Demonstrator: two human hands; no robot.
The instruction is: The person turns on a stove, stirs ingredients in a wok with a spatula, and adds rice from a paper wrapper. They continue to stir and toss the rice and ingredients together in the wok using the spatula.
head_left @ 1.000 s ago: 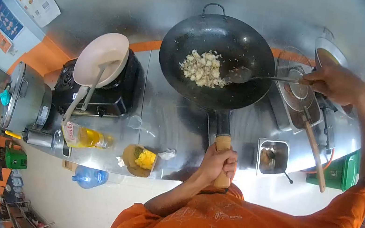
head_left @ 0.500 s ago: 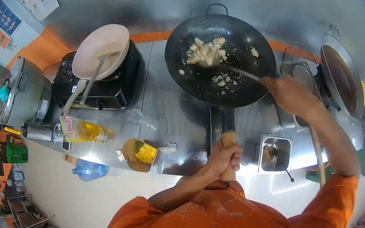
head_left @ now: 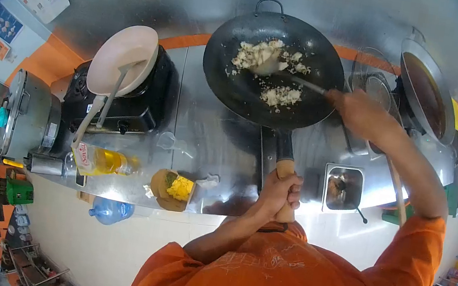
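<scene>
My left hand (head_left: 279, 195) is closed around the wooden grip of a black wok (head_left: 236, 97). My right hand (head_left: 362, 114) grips a metal cooking spatula (head_left: 307, 84), reaching in over the wok's right rim. The spatula's blurred blade meets a heap of whitish, crumbly food (head_left: 254, 54) in the upper left of the pan. A smaller patch of the same food lies lower, near the middle, with crumbs scattered around. What heats the wok from below is hidden.
Left stands a pale pan (head_left: 113, 87) with a spatula, on a black stove (head_left: 157, 106). Nearer are an oil bottle (head_left: 110, 162) and a bowl of yellow food (head_left: 179, 188). Right are a steel container (head_left: 343, 188), wire strainers (head_left: 377, 85) and a large pan of dark liquid (head_left: 422, 95).
The spatula blade has shifted slightly up within the wok. The heap has spread to the right and the lower patch has grown. My left hand keeps its hold on the grip.
</scene>
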